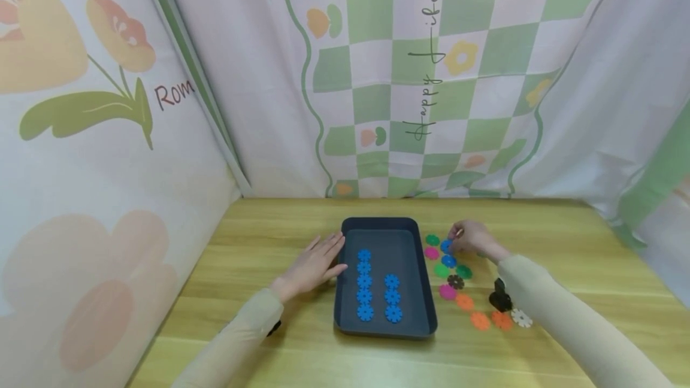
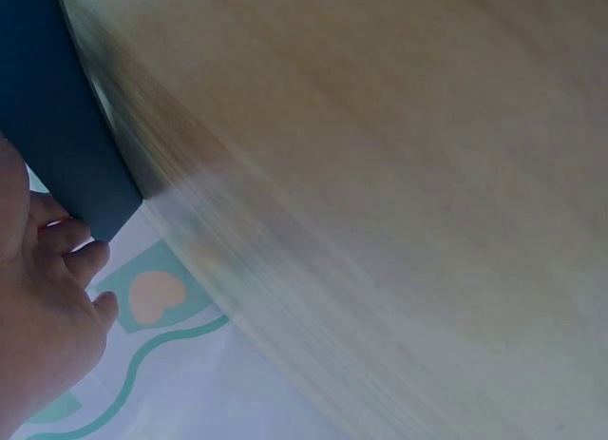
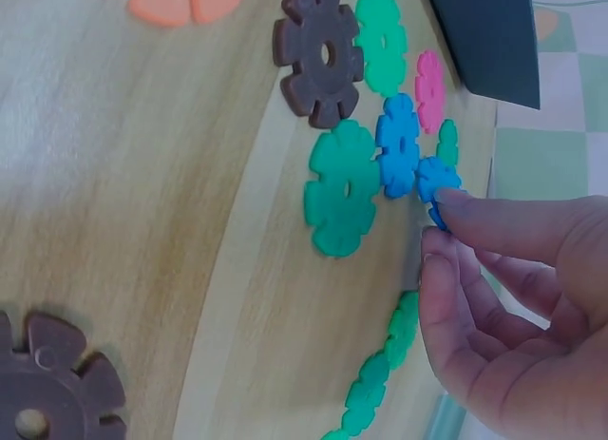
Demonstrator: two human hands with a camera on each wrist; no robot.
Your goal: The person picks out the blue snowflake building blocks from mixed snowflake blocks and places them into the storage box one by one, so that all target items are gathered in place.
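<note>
My right hand (image 1: 474,237) pinches a blue snowflake disc (image 3: 437,181) between thumb and fingertips, just over the table on the tray's right side. Close by lie another blue disc (image 3: 397,145), green discs (image 3: 342,188) and a pink disc (image 3: 429,90). My left hand (image 1: 312,265) rests with fingers extended against the left rim of the dark grey tray (image 1: 377,241); in the left wrist view its fingertips touch the tray wall. Inside the tray, blue discs stand in two columns: several on the left (image 1: 365,281), three on the right (image 1: 392,296).
Loose discs spread right of the tray: brown (image 1: 455,281), pink (image 1: 447,291), orange (image 1: 480,320) and white (image 1: 521,317). Black pieces (image 1: 500,298) sit beside my right forearm. A row of green discs (image 3: 366,392) lies below my right hand in its wrist view. Curtains (image 1: 409,154) hang behind the table.
</note>
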